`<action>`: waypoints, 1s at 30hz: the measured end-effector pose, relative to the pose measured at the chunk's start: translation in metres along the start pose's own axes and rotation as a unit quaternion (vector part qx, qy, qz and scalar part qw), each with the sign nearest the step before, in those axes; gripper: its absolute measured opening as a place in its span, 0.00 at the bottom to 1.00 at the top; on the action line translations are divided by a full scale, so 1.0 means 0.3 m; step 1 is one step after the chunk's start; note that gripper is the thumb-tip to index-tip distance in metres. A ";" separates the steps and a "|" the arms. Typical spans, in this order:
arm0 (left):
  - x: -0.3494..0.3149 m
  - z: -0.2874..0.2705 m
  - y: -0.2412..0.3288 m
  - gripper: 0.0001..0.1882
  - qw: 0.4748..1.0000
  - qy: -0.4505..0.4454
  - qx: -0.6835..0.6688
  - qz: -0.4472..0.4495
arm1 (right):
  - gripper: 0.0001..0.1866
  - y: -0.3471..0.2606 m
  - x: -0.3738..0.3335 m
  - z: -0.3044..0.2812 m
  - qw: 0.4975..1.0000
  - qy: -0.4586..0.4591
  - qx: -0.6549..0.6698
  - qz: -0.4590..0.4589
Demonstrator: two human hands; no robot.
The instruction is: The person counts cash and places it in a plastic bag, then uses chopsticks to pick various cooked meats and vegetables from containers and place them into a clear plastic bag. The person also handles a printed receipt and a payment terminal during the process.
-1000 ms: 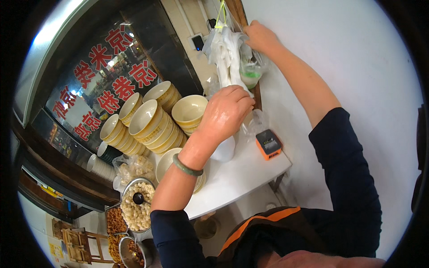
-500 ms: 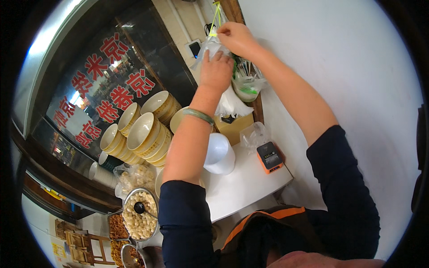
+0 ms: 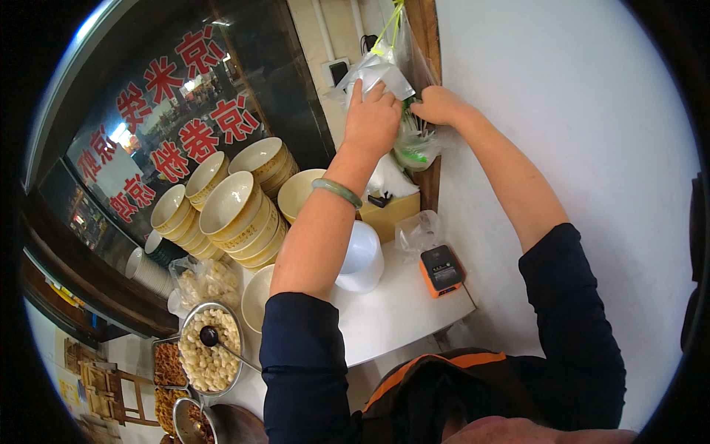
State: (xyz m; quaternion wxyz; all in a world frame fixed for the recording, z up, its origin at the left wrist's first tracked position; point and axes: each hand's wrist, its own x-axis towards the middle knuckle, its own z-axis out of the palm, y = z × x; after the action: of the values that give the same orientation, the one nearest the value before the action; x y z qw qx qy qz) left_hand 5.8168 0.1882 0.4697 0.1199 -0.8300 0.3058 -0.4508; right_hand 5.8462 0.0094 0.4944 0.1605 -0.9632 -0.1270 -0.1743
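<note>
Head view: the left hand (image 3: 373, 122) lies against a bunch of thin white plastic bags (image 3: 390, 76), index finger extended, other fingers partly bent; whether it grips any film cannot be told. The right hand (image 3: 442, 107) is partly closed, fingertips at a clear plastic bag (image 3: 414, 146) with green inside, just beside the bunch; its hold is likewise hidden. The white bags hang from a yellow-green cord (image 3: 386, 37) above the white bench (image 3: 384, 325), presumably for easy reach. Cream-and-yellow round bowls (image 3: 244, 222) stand in nested stacks, probably to save room. Writing noted: large red characters (image 3: 160, 80), appearing reversed, on the dark glass window (image 3: 274, 81); marking on the orange-and-black box-shaped device (image 3: 442, 268) is too small to read.
</note>
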 end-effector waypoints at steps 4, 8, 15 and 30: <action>0.011 0.010 0.012 0.15 0.999 0.038 -0.022 0.011 | 0.28 -0.017 -0.015 -0.016 0.997 -0.064 -0.006 0.046; 0.014 0.011 0.015 0.14 0.999 0.040 -0.013 0.010 | 0.23 -0.047 -0.021 0.033 0.995 -0.016 -0.048 0.086; -0.019 0.028 -0.007 0.13 0.999 0.040 -0.007 -0.001 | 0.15 0.023 0.025 0.095 0.994 0.038 -0.042 0.099; -0.072 0.001 0.006 0.12 0.998 -0.052 0.035 0.002 | 0.12 -0.031 -0.025 0.075 0.982 0.144 -0.030 0.119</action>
State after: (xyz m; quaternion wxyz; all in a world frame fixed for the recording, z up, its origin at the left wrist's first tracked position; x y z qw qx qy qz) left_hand 5.8077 0.2001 0.4541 0.1661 -0.8468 0.2850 -0.4174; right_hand 5.8433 0.0244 0.4739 0.1681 -0.9407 0.0177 -0.2942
